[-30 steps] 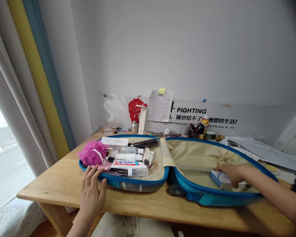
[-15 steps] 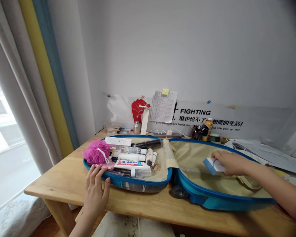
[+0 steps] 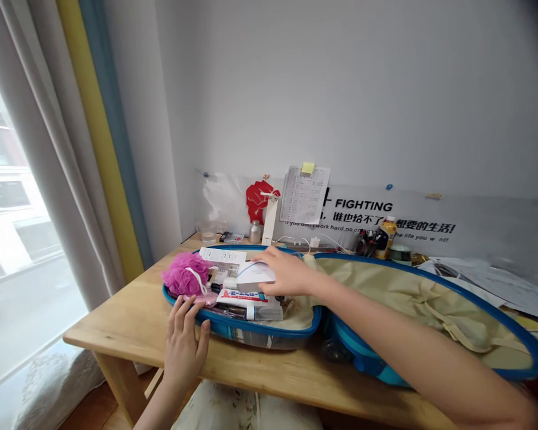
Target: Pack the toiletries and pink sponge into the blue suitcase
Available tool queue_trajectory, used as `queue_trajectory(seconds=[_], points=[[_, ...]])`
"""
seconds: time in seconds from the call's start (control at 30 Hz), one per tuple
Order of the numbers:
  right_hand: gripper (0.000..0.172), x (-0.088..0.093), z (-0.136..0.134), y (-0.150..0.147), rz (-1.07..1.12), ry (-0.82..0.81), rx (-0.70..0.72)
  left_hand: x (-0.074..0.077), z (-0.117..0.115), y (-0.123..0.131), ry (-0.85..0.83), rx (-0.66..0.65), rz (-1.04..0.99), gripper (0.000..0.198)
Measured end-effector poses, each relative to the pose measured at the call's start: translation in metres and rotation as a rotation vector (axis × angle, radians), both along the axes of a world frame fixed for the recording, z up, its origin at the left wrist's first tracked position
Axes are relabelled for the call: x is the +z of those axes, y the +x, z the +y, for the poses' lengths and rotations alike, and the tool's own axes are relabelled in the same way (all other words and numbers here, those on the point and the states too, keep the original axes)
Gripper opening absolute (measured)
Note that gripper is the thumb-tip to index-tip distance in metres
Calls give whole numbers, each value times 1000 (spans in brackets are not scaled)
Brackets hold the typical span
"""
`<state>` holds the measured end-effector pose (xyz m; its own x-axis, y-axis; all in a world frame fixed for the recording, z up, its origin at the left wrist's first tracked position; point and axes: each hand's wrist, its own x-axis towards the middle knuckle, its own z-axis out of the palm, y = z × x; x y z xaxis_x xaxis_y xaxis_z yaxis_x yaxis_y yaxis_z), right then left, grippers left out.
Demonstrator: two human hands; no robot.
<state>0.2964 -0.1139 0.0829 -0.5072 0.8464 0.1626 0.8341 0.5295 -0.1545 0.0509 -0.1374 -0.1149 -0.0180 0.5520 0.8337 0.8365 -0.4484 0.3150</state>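
An open blue suitcase (image 3: 246, 332) lies on the table, its left half packed with toiletries. My right hand (image 3: 289, 272) grips a small white and blue box (image 3: 254, 273) over the toiletries in that half. My left hand (image 3: 187, 337) rests with fingers spread on the near left rim, beside a pink bath puff (image 3: 183, 273). Below the box lies a toothpaste tube (image 3: 244, 296), and in front of it a clear bottle (image 3: 266, 312). A flat white box (image 3: 223, 255) sits at the back. My right hand and the box hide some items.
The suitcase's right half shows a beige lining (image 3: 385, 286) with straps. Papers (image 3: 497, 278) lie behind it on the right. Along the wall stand a yellow bottle (image 3: 386, 237), a white lamp (image 3: 270, 221) and a small metallic jar (image 3: 254, 231). The wooden table (image 3: 121, 322) extends left.
My right hand has carried the small box leftward from above the suitcase's right half to above the toiletries. My left hand stays on the rim. The view has shifted slightly.
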Motion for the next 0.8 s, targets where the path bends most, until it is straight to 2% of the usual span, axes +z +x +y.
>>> queue_trajectory(seconds=[0.13, 0.23, 0.33, 0.43, 0.57, 0.7, 0.8], points=[[52, -31, 19, -45, 47, 7, -25, 0, 0, 0, 9, -1, -3, 34], [47, -47, 22, -62, 61, -16, -35, 1, 0, 1, 3, -4, -8, 33], [40, -51, 20, -65, 69, -49, -5, 1, 0, 1, -2, -4, -9, 32], [35, -43, 18, -55, 94, -66, 38, 1, -1, 1, 12, 0, 1, 32], [36, -19, 23, -10, 146, -49, -36, 1, -1, 1, -8, 1, -7, 32], [37, 0, 28, 68, 132, -39, -231, 0, -1, 0, -15, -2, -15, 33], [40, 1, 18, 128, 58, -118, -344, 0, 0, 0, -6, -4, -13, 34]])
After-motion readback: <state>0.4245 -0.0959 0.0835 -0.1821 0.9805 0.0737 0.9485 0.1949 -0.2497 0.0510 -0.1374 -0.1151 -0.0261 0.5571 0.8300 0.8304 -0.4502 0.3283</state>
